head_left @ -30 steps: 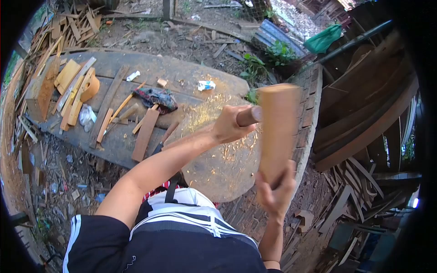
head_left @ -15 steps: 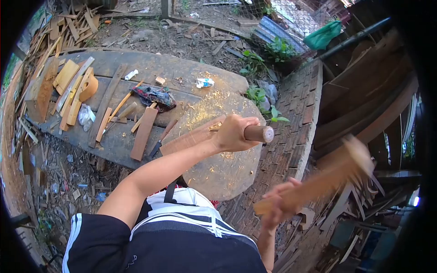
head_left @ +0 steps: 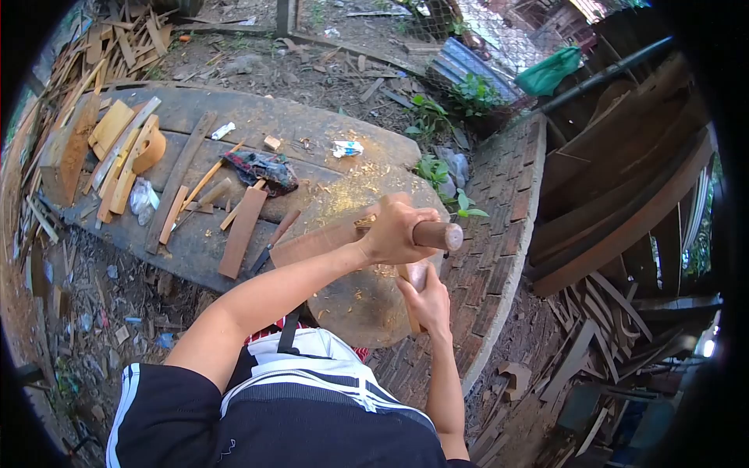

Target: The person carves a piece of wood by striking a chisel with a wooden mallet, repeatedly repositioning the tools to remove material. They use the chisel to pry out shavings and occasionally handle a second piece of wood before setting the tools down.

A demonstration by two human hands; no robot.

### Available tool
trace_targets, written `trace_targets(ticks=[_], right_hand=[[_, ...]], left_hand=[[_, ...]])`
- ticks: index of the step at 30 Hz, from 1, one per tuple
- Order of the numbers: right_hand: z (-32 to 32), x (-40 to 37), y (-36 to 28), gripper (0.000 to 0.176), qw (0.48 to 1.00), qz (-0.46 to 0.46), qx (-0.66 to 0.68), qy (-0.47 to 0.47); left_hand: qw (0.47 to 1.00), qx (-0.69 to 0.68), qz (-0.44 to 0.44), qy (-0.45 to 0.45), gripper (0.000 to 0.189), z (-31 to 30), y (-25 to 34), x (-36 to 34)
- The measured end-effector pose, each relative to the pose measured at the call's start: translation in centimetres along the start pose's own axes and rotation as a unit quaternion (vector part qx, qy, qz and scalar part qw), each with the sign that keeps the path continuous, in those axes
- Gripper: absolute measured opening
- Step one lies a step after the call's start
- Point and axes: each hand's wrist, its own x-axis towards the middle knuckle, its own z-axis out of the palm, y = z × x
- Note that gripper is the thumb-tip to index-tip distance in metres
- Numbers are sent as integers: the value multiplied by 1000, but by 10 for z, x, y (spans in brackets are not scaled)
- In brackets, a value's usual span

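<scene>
- Gripping a round brown wooden handle point(head_left: 438, 235), the person's left hand point(head_left: 394, 234) closes over the right-hand end of a long reddish-brown wooden block point(head_left: 312, 243), the landmark here; the tool's lower end is hidden.
- The right hand point(head_left: 429, 303) wraps around a light-brown wooden striking piece point(head_left: 413, 313), on the body side of the block's right end; whether it touches the block or the handle, I cannot tell.
- The block lies on a broad, worn wooden table point(head_left: 359, 304), with pale chips by the left hand and yellow shavings point(head_left: 342, 195) scattered beyond it.
- Left of the block, just beside it, is a brown-handled tool with a dark blade point(head_left: 260, 260); further left lies a flat reddish-brown board point(head_left: 244, 234).
- Beyond the block, to the left, sits a crumpled dark patterned cloth point(head_left: 264, 173); well beyond it is a blue-and-white packet point(head_left: 348, 148).
- For good work, I'd judge, the left hand wants a firm hold with its fingers below the handle's flat top, the tool's tip seated before any blow.
- Square, measured taps along the handle's line should serve best; a slanting one could glance onto the knuckles or shift the block, and loose chips could hide the cut.
</scene>
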Motion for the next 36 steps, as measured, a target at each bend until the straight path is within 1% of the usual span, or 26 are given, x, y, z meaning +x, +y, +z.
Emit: trace_targets(ticks=[1, 2, 3, 5, 6, 7, 8, 9, 10, 11, 12, 13, 15, 16, 17, 18, 19, 20, 21, 22, 23, 29, 31, 33, 34, 36], right_hand=[[10, 4, 1, 57, 1000, -4, 0, -7], [19, 8, 2, 58, 999, 0, -35, -17], [26, 12, 3, 59, 997, 5, -70, -25], [40, 16, 21, 55, 998, -4, -54, -36], [52, 21, 46, 57, 997, -40, -14, -59], [47, 18, 37, 59, 994, -73, 27, -80], [37, 7, 28, 68, 997, -45, 57, -34], [27, 3, 16, 74, 997, -79, 0, -27], [26, 6, 6, 70, 998, -31, -35, -42], [26, 9, -1, 67, 996, 17, -69, -57], [28, 9, -2, 67, 996, 20, -68, -56], [30, 10, 1, 65, 997, 24, -58, -48], [38, 9, 8, 64, 998, 28, -45, -44], [41, 8, 18, 63, 999, -20, 4, -31], [47, 9, 33, 63, 996, -68, 51, -14], [79, 24, 75, 65, 993, -72, 87, -21], [77, 23, 62, 68, 991, 32, 127, -39], [64, 18, 55, 67, 990, 9, 124, -64], [48, 10, 40, 67, 989, -14, 120, -90], [50, 11, 40, 67, 989, -18, 118, -92], [54, 13, 42, 66, 990, -25, 113, -78], [89, 14, 77, 64, 995, -45, 84, 9], [84, 10, 66, 63, 995, -47, 82, 23], [63, 7, 37, 64, 997, -2, 78, -2], [58, 7, 26, 64, 996, -2, 93, -5], [64, 13, 33, 61, 994, 6, 105, -19]], left_hand=[[1000, 7, 5, 2, 25, -2, 1, 0], [999, -33, -1, -10, 26, 1, -3, -4], [1000, -28, -5, -7, 26, -1, -2, -10], [997, -45, 15, -54, 26, -1, 4, -22], [995, -45, 50, -77, 25, -2, 9, -30], [990, -26, 95, -100, 24, -1, 13, -40], [982, 4, 117, -148, 23, 1, 16, -54], [970, 33, 140, -197, 21, 2, 17, -69], [969, 30, 142, -199, 21, 6, 11, -84], [956, 37, 197, -214, 19, 11, 4, -100], [939, 45, 252, -228, 18, 10, 6, -100], [938, 41, 256, -231, 18, 10, 7, -97], [956, 2, 209, -207, 15, 3, 11, -87], [960, 33, 173, -217, 19, -3, 14, -77], [959, 32, 177, -220, 19, -7, 18, -65], [980, -5, 137, -147, 22, -11, 24, -51], [992, -42, 95, -72, 25, -10, 27, -40], [990, -103, 92, -31, 25, -5, 29, -32], [990, -101, 92, -27, 25, -3, 31, -31], [991, -85, 94, -42, 24, -2, 33, -30], [991, -69, 96, -58, 24, -1, 34, -30], [988, -40, 130, -67, 24, 1, 25, -32], [989, -23, 134, -66, 24, -1, 19, -31], [994, -36, 84, -55, 23, 0, 12, -32], [996, -35, 67, -48, 23, 0, 11, -32], [996, -43, 68, -46, 24, -1, 8, -31]])
